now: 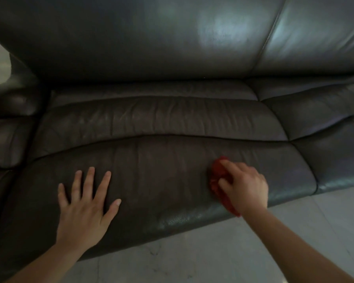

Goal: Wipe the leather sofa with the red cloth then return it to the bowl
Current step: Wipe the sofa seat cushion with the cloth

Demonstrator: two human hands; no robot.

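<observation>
- Bare forearms reach in from the near edge, over a pale tiled floor (253, 248), toward the dark brown leather sofa (151, 123).
- Left hand (84, 209) lies palm-down on the front seat cushion, fingers (89, 180) spread wide and flat on the leather, holding nothing; it looks like a brace for the person's weight.
- Right hand (243, 186) is curled over the bunched red cloth (216, 176), pressing it onto the same cushion near the front edge. Its fingers are bent down around the wad, thumb side toward the left hand, wrist angled back toward the floor.
- Most of the cloth sits under and just beyond the right fingers; a strip trails back beneath the palm and shows at the wrist.
- By its crumpled look, the cloth seems soft, light and limp; whether it is damp cannot be told. It should be gathered in the palm as a wad, since a pinched corner would let it flop.
- Smooth and glossy leather probably lets the cloth slide easily, so downward pressure matters more than grip.
- No bowl is in view; the return step is not yet done.
</observation>
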